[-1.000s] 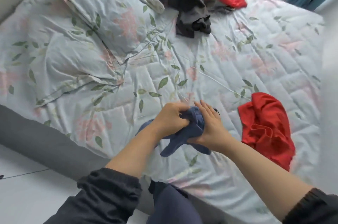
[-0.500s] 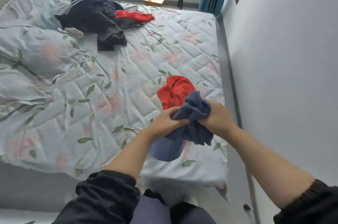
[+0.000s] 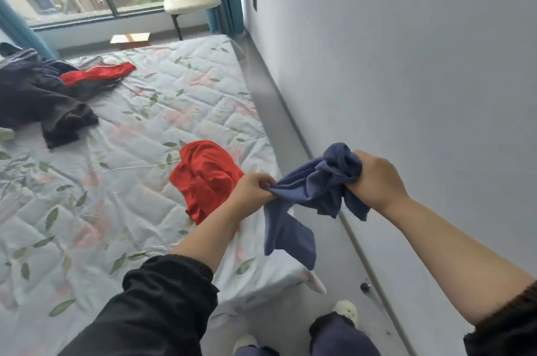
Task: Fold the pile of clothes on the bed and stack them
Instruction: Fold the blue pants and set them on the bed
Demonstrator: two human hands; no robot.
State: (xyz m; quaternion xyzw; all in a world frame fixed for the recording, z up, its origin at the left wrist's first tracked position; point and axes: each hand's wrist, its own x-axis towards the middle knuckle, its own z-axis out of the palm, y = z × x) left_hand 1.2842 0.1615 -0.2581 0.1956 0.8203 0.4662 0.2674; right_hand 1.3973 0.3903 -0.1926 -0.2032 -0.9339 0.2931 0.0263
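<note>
Both hands hold a crumpled blue garment (image 3: pixel 313 190) in the air past the bed's right edge. My left hand (image 3: pixel 252 190) pinches one end of it, and my right hand (image 3: pixel 374 178) grips a bunched part higher up to the right. A loose flap hangs down between them. A rumpled red garment (image 3: pixel 203 175) lies on the floral bedspread (image 3: pixel 130 181) just left of my left hand. The pile of dark clothes (image 3: pixel 37 99), with a red piece (image 3: pixel 96 75) on it, sits at the far left of the bed.
A grey wall (image 3: pixel 406 64) runs close along the bed's right side, with a narrow strip of floor (image 3: pixel 343 283) between. A white stool (image 3: pixel 190 3) stands by the window beyond the bed. My feet in light slippers (image 3: pixel 347 310) show at the bottom.
My view swung right and up toward the wall. My hands pulled apart, stretching the blue garment out, and carried it from over the bed to beyond its right edge.
</note>
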